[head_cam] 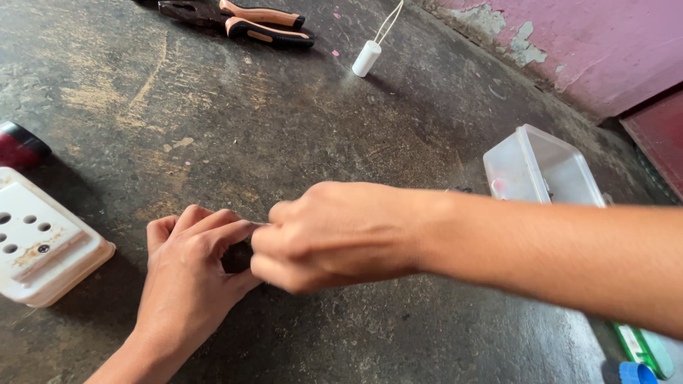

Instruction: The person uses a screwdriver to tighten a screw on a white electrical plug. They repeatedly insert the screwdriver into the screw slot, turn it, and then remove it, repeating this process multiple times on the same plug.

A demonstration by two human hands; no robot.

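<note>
My left hand point(188, 274) and my right hand point(334, 235) meet over the dark concrete floor near the lower middle of the view. Both have their fingers curled and pinched together at one spot, around something small and dark that the fingers mostly hide. I cannot tell what it is. My right forearm reaches in from the right edge. A white socket plate point(43, 245) with round holes lies just left of my left hand.
Orange-and-black pliers point(245, 21) lie at the top. A small white cylinder with white wires point(366, 58) rests right of them. A clear plastic box point(544, 167) sits at the right, a dark red object point(20, 146) at the left edge, a green tool point(644, 350) bottom right.
</note>
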